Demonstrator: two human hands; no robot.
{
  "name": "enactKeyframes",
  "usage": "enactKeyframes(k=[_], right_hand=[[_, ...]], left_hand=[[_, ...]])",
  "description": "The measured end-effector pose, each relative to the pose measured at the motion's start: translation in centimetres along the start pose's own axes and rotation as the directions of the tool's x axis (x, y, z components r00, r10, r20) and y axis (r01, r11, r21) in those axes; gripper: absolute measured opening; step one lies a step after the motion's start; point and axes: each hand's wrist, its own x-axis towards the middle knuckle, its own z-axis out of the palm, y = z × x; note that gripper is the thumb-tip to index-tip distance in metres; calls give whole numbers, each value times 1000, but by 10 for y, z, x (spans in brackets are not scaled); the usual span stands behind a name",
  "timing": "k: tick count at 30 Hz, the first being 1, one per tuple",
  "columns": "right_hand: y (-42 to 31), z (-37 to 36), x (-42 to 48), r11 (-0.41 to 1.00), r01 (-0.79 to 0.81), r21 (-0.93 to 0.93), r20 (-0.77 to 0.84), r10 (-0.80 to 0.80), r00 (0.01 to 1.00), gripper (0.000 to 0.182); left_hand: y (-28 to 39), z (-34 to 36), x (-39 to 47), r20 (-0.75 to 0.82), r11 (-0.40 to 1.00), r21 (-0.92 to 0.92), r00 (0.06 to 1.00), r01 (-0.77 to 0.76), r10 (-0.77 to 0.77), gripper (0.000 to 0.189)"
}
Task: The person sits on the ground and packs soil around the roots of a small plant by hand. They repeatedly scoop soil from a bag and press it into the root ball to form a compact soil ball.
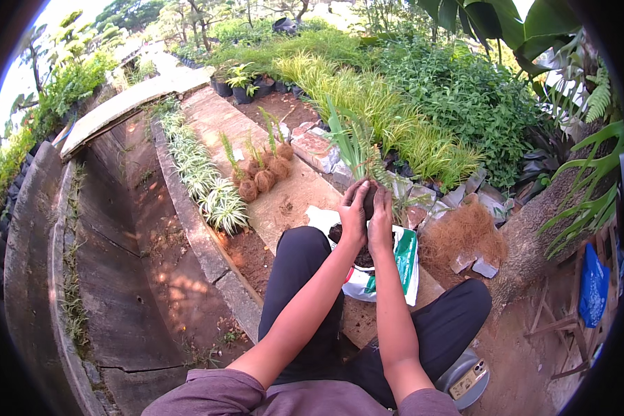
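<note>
My left hand [354, 208] and my right hand [379, 212] are cupped together around a dark soil root ball [369, 200]. Long green strap-like leaves [346, 140] and a fern frond rise from it, pointing away from me. Beneath my hands lies an open white and green plastic bag [406, 265] with dark soil in it. Ahead and to the left, several fiber-wrapped balls [264, 180] with small fern fronds stand grouped on the paving. A heap of loose brown coconut fiber [460, 231] lies right of the bag.
Variegated spider plants [192, 171] line the edge of a deep concrete channel [119, 249] on the left. Broken stones [314, 148] border the grassy bed ahead. A tree trunk [541, 218] leans at the right. A phone [467, 380] rests on a grey round surface by my right knee.
</note>
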Motion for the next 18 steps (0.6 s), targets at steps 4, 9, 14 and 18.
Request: enactKeyframes(k=[4, 9, 14, 18], right_hand=[[-2, -2, 1, 803, 266, -534, -7, -318, 948, 40], [-1, -13, 10, 852, 268, -449, 21, -290, 957, 42], [11, -32, 20, 972, 212, -99, -19, -215, 976, 55], [-18, -22, 11, 975, 220, 28, 74, -222, 972, 37]], left_hand=[[-9, -11, 8, 25, 992, -115, 999, 42, -39, 27], [-1, -14, 8, 11, 989, -93, 994, 112, -112, 25], [3, -2, -4, 199, 974, 46, 953, 223, -228, 32], [-10, -4, -5, 304, 1000, 21, 953, -4, -3, 54]])
